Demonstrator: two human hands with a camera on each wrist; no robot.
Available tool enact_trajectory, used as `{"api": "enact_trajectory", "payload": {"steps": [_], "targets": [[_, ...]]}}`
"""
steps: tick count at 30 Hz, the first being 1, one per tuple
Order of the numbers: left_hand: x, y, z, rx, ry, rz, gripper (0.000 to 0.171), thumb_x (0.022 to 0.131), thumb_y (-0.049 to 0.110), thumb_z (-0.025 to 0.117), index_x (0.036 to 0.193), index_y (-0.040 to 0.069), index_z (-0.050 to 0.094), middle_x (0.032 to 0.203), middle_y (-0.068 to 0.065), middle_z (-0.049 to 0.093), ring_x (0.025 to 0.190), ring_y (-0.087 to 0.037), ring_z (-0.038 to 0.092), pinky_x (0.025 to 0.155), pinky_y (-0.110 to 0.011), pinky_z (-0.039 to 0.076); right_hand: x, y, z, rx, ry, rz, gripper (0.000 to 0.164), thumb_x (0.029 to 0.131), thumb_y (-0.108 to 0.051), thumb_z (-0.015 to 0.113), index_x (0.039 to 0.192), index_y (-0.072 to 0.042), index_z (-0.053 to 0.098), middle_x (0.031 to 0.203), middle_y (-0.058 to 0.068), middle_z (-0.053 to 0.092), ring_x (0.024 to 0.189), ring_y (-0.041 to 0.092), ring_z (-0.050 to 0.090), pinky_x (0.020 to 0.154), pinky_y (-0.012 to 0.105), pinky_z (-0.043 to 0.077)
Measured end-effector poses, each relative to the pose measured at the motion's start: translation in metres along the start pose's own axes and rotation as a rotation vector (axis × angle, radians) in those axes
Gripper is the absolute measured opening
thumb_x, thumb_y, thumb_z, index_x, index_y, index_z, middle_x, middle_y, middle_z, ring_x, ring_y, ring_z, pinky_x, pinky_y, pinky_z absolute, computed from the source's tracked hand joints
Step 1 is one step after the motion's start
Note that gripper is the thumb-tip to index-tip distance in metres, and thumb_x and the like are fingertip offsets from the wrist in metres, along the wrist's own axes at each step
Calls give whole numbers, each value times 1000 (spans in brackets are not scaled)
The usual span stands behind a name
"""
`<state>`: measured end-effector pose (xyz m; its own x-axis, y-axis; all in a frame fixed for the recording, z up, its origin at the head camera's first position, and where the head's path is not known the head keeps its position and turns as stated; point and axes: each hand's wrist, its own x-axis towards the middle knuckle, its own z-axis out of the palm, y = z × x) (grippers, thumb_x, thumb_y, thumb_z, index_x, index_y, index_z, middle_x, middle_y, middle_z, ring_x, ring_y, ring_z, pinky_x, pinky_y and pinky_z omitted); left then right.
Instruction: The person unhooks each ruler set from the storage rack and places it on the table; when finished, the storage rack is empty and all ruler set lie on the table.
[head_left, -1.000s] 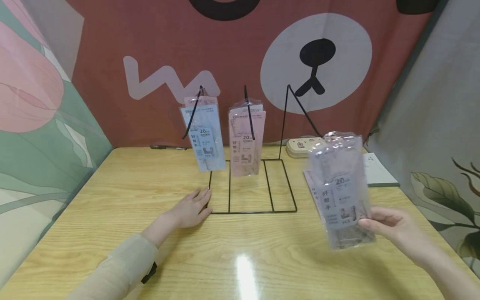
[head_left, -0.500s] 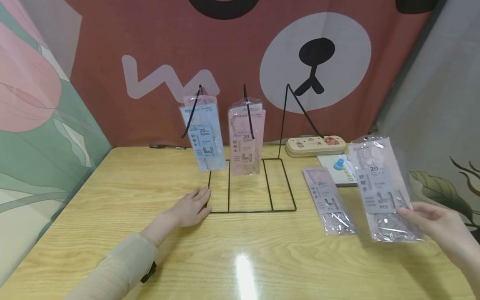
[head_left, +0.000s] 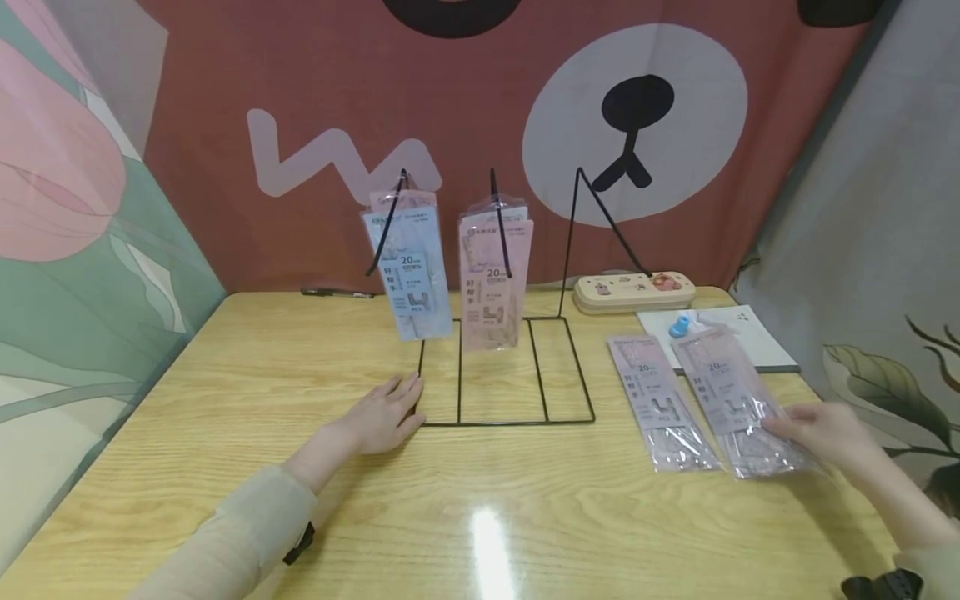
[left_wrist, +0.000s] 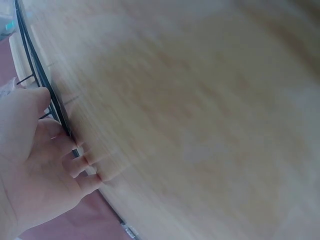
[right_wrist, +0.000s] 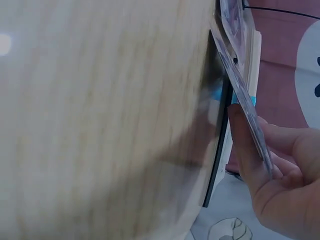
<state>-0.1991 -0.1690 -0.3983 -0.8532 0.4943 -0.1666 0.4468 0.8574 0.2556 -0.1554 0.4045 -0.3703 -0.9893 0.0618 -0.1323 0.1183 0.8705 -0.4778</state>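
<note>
In the head view my left hand lies on the table with its fingers over the left edge of the black wire rack's base. The left wrist view shows this hand against the wire. My right hand pinches the lower right edge of a pink ruler set in a clear bag. From the right wrist, the bag appears edge-on, tilted above the table, between thumb and fingers. A second pink ruler set lies just left of it. A blue set and a pink set hang on the rack.
The rack's right hook bears nothing. Behind the loose sets are a cream pencil case, a white book and a small blue object. A black pen lies at the table's back left.
My right hand has carried the pink ruler set rightward, then lowered it toward the table beside the other loose set. My left hand stays at the rack's base.
</note>
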Motion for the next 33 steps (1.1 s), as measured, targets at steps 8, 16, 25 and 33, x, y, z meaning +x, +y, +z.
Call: {"api": "enact_trajectory", "payload": {"steps": [8,16,25,33], "targets": [[0,0,0,-2,-9,-14,61,102,36,36,149,2,20,157,-16,17,142,-43,15,113,-60,18,11,-5,9,-146,185,-46,67,92,-33,59,123,23,40,116,45,48,102,60,49,76,63,45],[2,-1,2,2,-2,-14,61,102,37,36,149,2,20,157,-16,16,142,-43,15,113,-60,18,16,-49,17,-21,176,-148,75,94,-34,55,141,14,23,129,44,39,115,62,37,88,71,33],[1,-1,1,-8,-3,-19,61,102,36,36,150,2,19,157,-15,16,143,-43,14,113,-60,17,23,-107,29,188,140,-330,67,93,-24,61,140,11,30,133,39,42,122,56,40,98,62,35],[0,1,0,-8,-3,-19,61,102,36,36,149,2,20,157,-16,17,142,-43,15,113,-60,17,37,-157,46,334,1,-423,63,94,-29,58,144,1,33,140,27,44,129,45,41,104,56,36]]}}
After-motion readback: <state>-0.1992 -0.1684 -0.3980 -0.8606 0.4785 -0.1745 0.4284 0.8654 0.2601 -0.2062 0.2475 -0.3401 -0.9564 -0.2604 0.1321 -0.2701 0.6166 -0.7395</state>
